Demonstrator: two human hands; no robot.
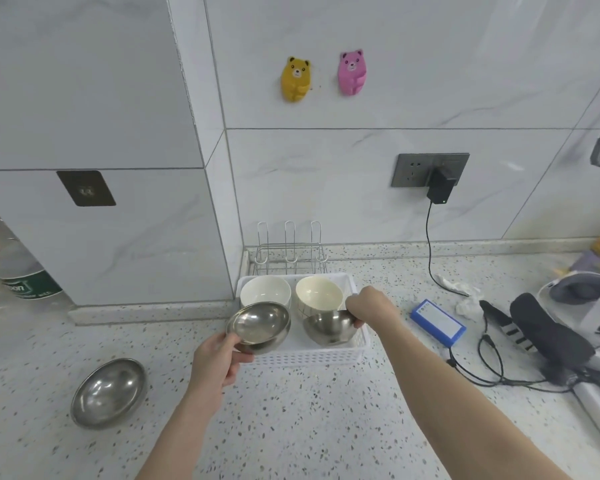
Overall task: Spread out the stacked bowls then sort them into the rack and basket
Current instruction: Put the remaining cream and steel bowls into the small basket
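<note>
- Steel bowl, tilted (260, 323), held by the left hand (219, 358) at its near rim, thumb over the lip, fingers under; it hangs over the front-left part of the white basket (305, 358), mouth tipped toward the camera. Looks like a rim grip so it can be lowered in without fingers getting trapped under it.
- Second steel bowl (329, 329) is in the right hand (369, 306), pinched at its far right rim, fingers curled round the lip; sits low in the basket's front-right area. Can't tell if its base touches the basket floor yet.
- Both grips closed on a bowl, neither hand free.
- Two ceramic bowls at the back of the basket: white bowl (265, 289) left, cream bowl (319, 292) right, upright, side by side. The steel pair is going in front, so judged a row-by-row fill.
- Wire rack (290, 252) behind the basket, against the wall, nothing visible in it.
- Larger steel bowl (110, 393) alone on the speckled bench (309, 427), well left of the basket, tipped slightly; not yet sorted, likely next.
- Stack is already spread; sorting is mostly done by my read.
- Risk: steel clanking on ceramic if the left bowl slides back.
</note>
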